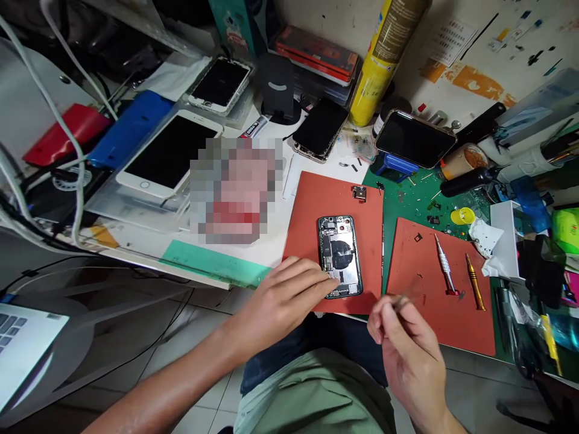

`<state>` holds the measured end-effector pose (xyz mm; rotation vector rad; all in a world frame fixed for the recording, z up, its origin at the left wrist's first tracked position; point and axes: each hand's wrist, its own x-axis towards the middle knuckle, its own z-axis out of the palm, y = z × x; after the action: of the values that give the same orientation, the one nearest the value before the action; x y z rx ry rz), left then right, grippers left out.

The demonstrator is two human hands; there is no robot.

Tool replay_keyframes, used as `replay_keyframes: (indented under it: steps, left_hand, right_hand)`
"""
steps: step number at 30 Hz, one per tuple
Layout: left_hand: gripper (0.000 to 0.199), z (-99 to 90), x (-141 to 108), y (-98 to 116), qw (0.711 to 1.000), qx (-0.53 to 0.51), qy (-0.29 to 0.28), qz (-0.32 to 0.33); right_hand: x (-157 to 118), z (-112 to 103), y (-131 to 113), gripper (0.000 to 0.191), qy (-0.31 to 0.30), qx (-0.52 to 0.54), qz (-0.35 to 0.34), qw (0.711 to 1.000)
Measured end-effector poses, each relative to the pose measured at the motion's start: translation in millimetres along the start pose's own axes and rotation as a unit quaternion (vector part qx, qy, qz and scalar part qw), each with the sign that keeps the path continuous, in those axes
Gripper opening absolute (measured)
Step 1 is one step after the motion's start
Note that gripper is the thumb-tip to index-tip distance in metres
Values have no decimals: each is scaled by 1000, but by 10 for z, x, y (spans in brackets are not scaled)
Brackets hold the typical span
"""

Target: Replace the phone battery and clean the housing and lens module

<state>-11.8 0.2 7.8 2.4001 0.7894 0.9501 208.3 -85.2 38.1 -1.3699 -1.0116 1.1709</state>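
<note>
An opened phone (342,256) lies on the left red-brown mat, its battery bay and inner parts exposed. My left hand (294,289) reaches over its lower left corner, fingers stretched out, with fingertips on the phone. Over the near left edge of the other red-brown mat (407,259), my right hand (404,334) is closed in a pinch. A thin, smeared thing shows at its fingertips; I cannot make out what it is. A small camera module (359,193) lies above the phone. A silver screwdriver (444,265) and a gold screwdriver (473,280) lie beyond my right hand.
A white phone (167,154), a dark phone (320,129) and a propped-up phone (415,138) are further back. Behind stands a yellow spray can (377,72). A small yellow cup (462,216) sits on the green mat. A laptop (27,337) is at left.
</note>
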Motion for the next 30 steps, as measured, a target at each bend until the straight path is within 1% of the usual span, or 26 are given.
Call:
replay_keyframes:
  steps: [2,3,4,6,9,12,14,16,19,22,25,28,30]
  left_hand:
    - [25,-20,-15,54,999,38,-3,27]
    - [23,-29,-21,79,998,52,-4,38]
    - [21,-38,-27,100,997,61,-6,45]
    - [21,-48,-48,132,996,75,-10,51]
    - [25,-32,-123,150,996,79,-10,42]
    - [27,25,-253,138,998,64,17,16]
    - [31,74,-342,124,998,57,27,-9]
    - [35,118,-406,109,998,53,21,-29]
    - [39,161,-438,92,998,54,20,-35]
    - [40,179,-420,80,997,66,25,-29]
    - [39,181,-391,77,997,63,27,-28]
    - [39,176,-362,84,998,44,38,-35]
    - [41,172,-343,93,997,39,43,-42]
  right_hand:
    - [39,21,39,26,-28,4,111,993]
    - [61,35,54,28,-40,0,153,987]
    - [85,54,61,32,-50,-6,184,982]
    - [138,103,46,38,-59,-21,214,975]
    - [215,180,-22,46,-54,-54,221,972]
    - [274,226,-81,51,-32,-122,228,966]
    - [303,241,-101,52,-23,-165,238,957]
    - [329,256,-109,51,-20,-194,244,950]
    - [366,293,-104,49,-17,-224,238,945]
    - [399,334,-82,47,-14,-232,225,946]
    - [411,340,-79,47,-15,-215,228,950]
    - [368,255,-133,45,-5,-179,218,960]
    - [295,127,-186,41,18,-160,193,968]
